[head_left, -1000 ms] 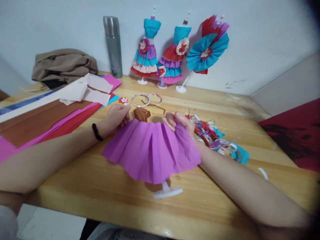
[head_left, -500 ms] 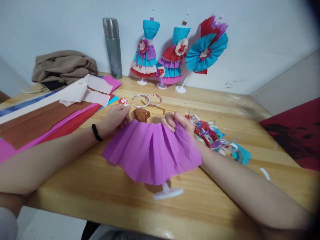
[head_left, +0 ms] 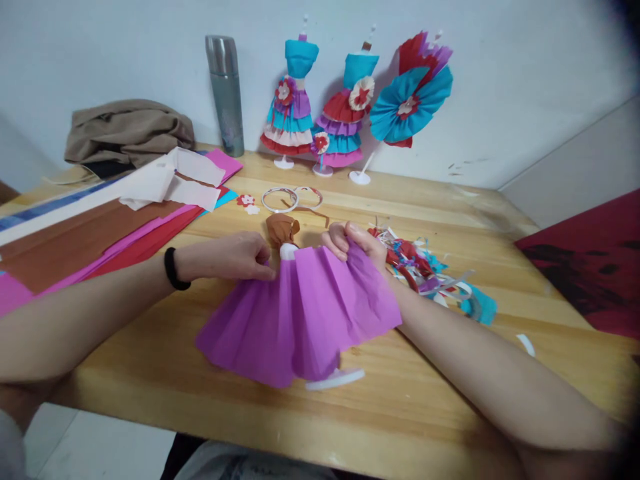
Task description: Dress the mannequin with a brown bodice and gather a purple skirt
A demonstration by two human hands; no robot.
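A pleated purple paper skirt (head_left: 310, 313) spreads across the front of a small mannequin, whose brown paper top (head_left: 282, 230) and white waist (head_left: 288, 252) show above it. My left hand (head_left: 245, 257) pinches the skirt's upper left edge, fingers closed. The upper right edge is gripped between the thumb and fingers of my right hand (head_left: 357, 243). Below the hem, the mannequin's white round base (head_left: 336, 380) rests on the table, tilted in view. The skirt hides the mannequin's lower part.
Coloured paper sheets (head_left: 95, 240) and a brown cloth (head_left: 130, 130) lie at left. A flask (head_left: 227, 100) and dressed mannequins (head_left: 299, 100) stand along the wall. Tape rolls (head_left: 280, 200) sit behind the brown top; paper scraps (head_left: 420, 267) lie right of my right hand.
My left hand has moved down and slightly right with its edge of the skirt, uncovering the white waist. The skirt's left side hangs lower. My right hand has stayed nearly in place.
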